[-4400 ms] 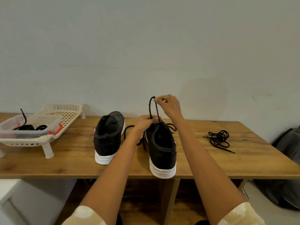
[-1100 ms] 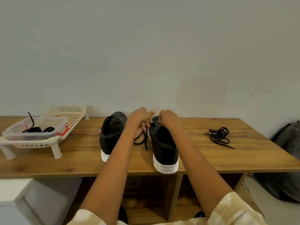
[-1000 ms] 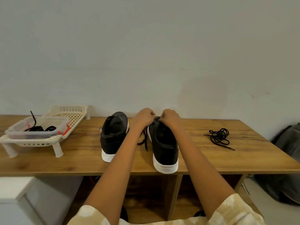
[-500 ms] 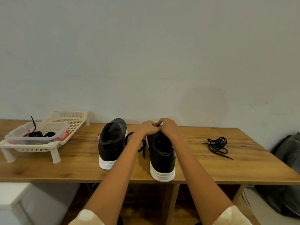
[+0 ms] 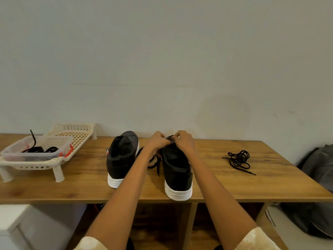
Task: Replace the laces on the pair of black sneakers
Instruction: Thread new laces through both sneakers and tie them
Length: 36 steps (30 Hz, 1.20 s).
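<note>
Working on the right sneaker (image 5: 177, 170), we have both hands up at its far end. Our left hand (image 5: 156, 141) and our right hand (image 5: 183, 141) sit side by side, almost touching, over the tongue. The fingers of both hands are curled and pinching something small and dark there. We think it is the lace (image 5: 155, 162), but the bit between the fingers is too small to be sure.

This sneaker stands on the wooden table (image 5: 270, 177), close to the near edge. Its white heel faces us at 6 o'clock and its toe points away to 12 o'clock, so its long line runs from us to the wall. Loose lace hangs down its left side, at about 9 o'clock from the shoe. Our left hand is the nearer one to that loose part.

The left sneaker (image 5: 121, 157) stands just beside it at 9 o'clock, pointing the same way. We see no lace on it from here.

A spare black lace bundle (image 5: 238, 160) lies at 3 o'clock, well apart, nearer our right hand. At far 9 o'clock, a clear box (image 5: 38, 152) with more black laces sits in a cream rack (image 5: 70, 139).

We think the lacing of the right shoe is partly done.
</note>
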Tool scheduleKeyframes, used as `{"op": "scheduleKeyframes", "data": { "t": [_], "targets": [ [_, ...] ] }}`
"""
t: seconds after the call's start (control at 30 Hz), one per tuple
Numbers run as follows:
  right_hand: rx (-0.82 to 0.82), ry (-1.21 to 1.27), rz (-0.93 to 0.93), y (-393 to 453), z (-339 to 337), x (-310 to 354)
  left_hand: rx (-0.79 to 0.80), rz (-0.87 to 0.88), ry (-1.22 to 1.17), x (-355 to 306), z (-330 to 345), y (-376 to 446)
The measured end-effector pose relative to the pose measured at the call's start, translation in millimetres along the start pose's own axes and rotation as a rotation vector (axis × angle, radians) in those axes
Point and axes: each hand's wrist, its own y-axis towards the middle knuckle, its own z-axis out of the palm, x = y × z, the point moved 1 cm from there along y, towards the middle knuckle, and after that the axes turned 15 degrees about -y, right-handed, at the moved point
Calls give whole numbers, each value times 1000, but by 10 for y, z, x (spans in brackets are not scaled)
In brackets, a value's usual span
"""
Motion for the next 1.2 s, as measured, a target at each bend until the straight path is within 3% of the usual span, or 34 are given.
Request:
{"op": "scheduleKeyframes", "data": {
  "t": [0.3,0.4,0.5,0.67,0.8,1.0,1.1,1.2],
  "targets": [
    [57,125,21,77,-24,-56,9,58,68,-18,-20,-7],
    [-46,272,26,84,-53,-84,-97,173,335,8,38,29],
    [-16,311,-9,74,-72,-62,-248,284,416,49,53,73],
    [200,299,15,105,-103,-134,-309,400,266,-86,41,63],
    [285,233,-11,104,-85,-252,-225,296,-158,-37,17,93],
    [109,100,-54,88,7,-371,-175,220,-443,22,-1,62],
    [42,-11,-99,59,54,-364,-155,214,-474,34,7,67],
    [-70,10,-73,66,31,-329,-138,213,-351,94,19,103]
  ]
}}
